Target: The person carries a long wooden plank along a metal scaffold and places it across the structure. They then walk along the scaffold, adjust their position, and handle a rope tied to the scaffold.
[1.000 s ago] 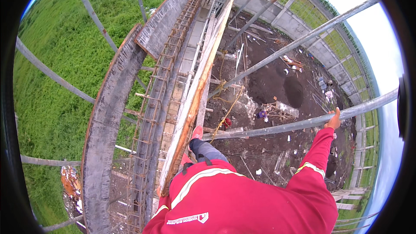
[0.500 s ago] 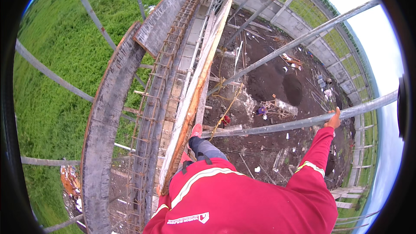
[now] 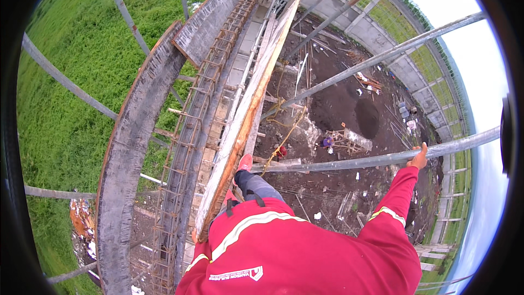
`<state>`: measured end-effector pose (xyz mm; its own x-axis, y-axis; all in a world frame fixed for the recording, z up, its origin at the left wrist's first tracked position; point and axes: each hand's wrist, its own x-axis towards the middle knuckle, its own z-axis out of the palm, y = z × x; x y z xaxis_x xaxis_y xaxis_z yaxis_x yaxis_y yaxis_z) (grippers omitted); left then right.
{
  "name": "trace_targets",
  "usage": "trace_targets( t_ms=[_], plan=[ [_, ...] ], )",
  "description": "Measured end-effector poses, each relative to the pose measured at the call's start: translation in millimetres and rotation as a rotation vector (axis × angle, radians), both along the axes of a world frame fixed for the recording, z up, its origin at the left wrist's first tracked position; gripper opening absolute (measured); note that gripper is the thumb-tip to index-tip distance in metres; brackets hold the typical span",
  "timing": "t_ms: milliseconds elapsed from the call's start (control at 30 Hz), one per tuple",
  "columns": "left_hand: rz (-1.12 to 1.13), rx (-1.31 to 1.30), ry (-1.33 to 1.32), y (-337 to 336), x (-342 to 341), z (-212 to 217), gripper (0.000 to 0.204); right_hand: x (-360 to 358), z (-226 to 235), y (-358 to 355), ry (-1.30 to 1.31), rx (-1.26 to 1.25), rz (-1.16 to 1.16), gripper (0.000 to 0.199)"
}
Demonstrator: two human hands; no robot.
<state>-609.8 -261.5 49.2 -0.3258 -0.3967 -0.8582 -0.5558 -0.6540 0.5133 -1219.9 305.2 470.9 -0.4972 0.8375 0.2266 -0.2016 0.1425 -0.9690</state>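
We grip the pipe [image 3: 349,162] with our right hand [image 3: 418,157]. Our left hand [image 3: 194,235] is at the near end of the board [image 3: 240,131], right of the rebar cage [image 3: 188,126]; we cannot tell its grip. Apparent step: steadying the board; next move needs firm footing.

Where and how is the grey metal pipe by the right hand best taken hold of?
Probably on the bare stretch of the metal pipe just left of the right hand, reached from the near side with fingers wrapped around: it is round, slender and runs crosswise ahead, its surface unobstructed there.
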Motion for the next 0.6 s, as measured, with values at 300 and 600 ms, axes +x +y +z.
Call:
trace_targets(
  t_ms=[300,600],
  plan=[
    [-0.013,-0.005,0.006,-1.5,-2.3,0.8,0.063,-1.9,-2.9,6.8,0.013,-0.019,0.036,0.062],
    [-0.028,-0.007,0.016,-1.2,-5.9,-2.1,0.065,-0.1,-0.5,1.4,0.021,0.006,0.025,0.067]
  ],
)
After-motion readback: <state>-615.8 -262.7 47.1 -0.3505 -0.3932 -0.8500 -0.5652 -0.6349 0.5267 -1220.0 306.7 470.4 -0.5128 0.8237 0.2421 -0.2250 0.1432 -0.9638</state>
